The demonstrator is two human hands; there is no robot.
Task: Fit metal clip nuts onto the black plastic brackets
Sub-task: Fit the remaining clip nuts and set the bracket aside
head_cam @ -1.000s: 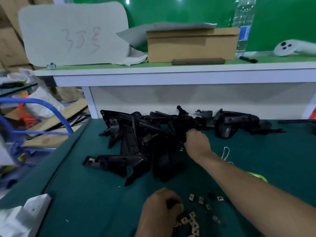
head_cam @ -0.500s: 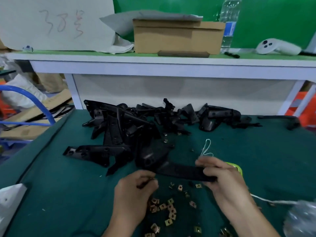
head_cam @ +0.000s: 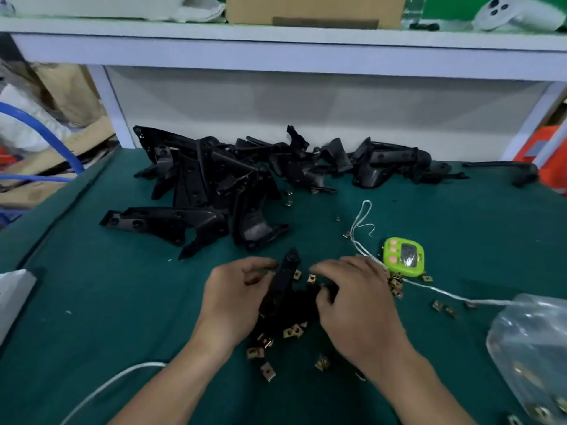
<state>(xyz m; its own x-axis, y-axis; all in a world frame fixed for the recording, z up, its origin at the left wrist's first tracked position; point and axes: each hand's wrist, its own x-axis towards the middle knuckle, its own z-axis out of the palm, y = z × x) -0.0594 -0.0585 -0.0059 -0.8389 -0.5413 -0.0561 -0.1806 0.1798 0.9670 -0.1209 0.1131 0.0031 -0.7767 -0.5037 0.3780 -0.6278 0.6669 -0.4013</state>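
**Clerk:** Where is the work piece?

**Inspector:** One black bracket is between the person's two hands, over the green table towards its near edge. Its narrow arm, with a round boss at the tip, points away from the person. The broader end is mostly covered by fingers. Whether it rests on the table cannot be told.

**Clerk:** And the grip?

**Inspector:** The left hand has its thumb and fingers curled round the narrow arm from the left. The right hand is curled over the broad end from the right, with its fingertips bent down onto the plastic. Both hands clasp the same bracket. The fingers cover the spot, so it cannot be told whether either hand also pinches a nut.

**Clerk:** The stock?

**Inspector:** Brass-coloured clip nuts lie scattered on the table below and around the hands, several just beside the held bracket. The pile of brackets sits farther back, near the panel under the white shelf.

**Clerk:** Anything else on the table?

**Inspector:** A green timer lies just beyond the right hand, and a white string runs past it. A clear plastic bag at the right edge holds more nuts. A white cable lies at the near left. A cardboard box stands on the shelf.
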